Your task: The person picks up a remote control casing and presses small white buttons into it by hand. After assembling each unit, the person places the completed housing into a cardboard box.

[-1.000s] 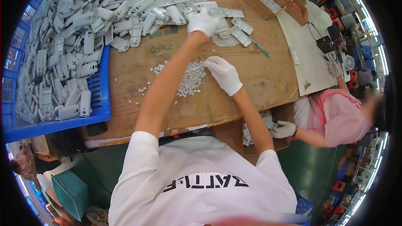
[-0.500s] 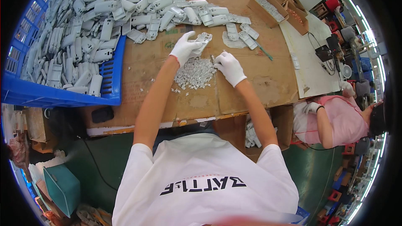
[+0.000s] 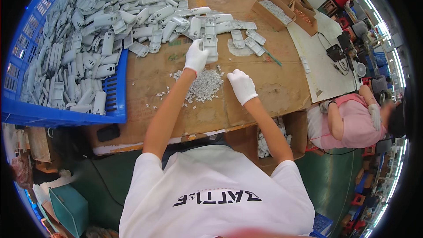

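- Left hand (image 3: 196, 56): gloved, grip clenched round one long grey plastic housing (image 3: 210, 46), which stands up off the worktop (image 3: 269, 88) just past the far edge of the small-parts pile. Holding it lifted leaves its face clear for the other hand, I reckon.
- Right hand (image 3: 241, 85): gloved, resting at the right edge of the pile of small pale bits (image 3: 203, 86), fingers curled down. Can't tell if the grip has pinched a bit or is empty; the glove hides the tips.
- Pile sits mid-worktop, directly between both hands, so either reaches it without stretching. A few strays scatter toward the left edge.
- More grey housings spill from the blue crate (image 3: 112, 101) at the left edge across the far side of the worktop. The nearest ones lie just beyond my left hand, so stock is close.
- A few flat grey pieces (image 3: 246, 43) lie apart to the right of the held housing, beside a thin green-handled tool (image 3: 274, 58).
- Open cardboard boxes (image 3: 282, 11) stand at the far right corner, well apart from my hands.
- Cardboard sheet covers the worktop, likely to stop small bits sliding.
- Another person in a pink top (image 3: 348, 121) sits off the right edge, hands nowhere near mine.
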Tool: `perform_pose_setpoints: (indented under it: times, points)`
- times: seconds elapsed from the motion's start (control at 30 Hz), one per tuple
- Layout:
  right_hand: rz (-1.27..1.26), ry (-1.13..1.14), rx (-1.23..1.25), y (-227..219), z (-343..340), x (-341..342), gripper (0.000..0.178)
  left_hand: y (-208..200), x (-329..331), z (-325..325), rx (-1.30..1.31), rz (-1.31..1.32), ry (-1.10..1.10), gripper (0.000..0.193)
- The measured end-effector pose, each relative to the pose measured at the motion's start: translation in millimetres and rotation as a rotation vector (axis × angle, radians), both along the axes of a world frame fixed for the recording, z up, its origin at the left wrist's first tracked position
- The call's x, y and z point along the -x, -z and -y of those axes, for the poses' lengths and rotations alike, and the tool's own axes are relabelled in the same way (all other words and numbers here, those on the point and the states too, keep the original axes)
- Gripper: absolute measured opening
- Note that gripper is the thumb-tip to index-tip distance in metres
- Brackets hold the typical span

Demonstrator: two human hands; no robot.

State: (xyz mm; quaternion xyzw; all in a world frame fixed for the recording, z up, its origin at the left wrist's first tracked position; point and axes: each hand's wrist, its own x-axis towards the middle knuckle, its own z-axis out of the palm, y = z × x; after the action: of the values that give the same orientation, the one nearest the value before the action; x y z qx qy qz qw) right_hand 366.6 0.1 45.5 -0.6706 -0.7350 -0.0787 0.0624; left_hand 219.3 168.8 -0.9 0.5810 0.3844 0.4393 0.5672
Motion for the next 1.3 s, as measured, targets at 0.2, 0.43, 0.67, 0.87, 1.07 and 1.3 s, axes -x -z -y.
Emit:
perform_pose_setpoints:
  times: [0.2,0.43,0.67,0.87,1.07,1.3]
  points:
    - [-0.703,-0.031,-0.089,-29,5,17,0.01,-67,48,99,-0.141,-0.22,-0.149,0.054]
    - [-0.922,-0.145,-0.443,-59,4,80,0.012,-99,59,158,-0.197,-0.253,-0.22,0.045]
    - [-0.76,-0.156,-0.552,-58,7,96,0.016,-112,63,176,-0.148,-0.184,-0.263,0.039]
    - [-1.474,-0.011,0.135,-66,12,88,0.01,-99,72,188,-0.305,-0.175,-0.313,0.038]
    - [-0.966,-0.151,0.074,-46,31,102,0.029,-83,90,192,-0.197,-0.298,-0.346,0.023]
    - [-1.206,-0.098,0.068,-32,42,118,0.036,-74,96,195,-0.091,-0.341,-0.394,0.022]
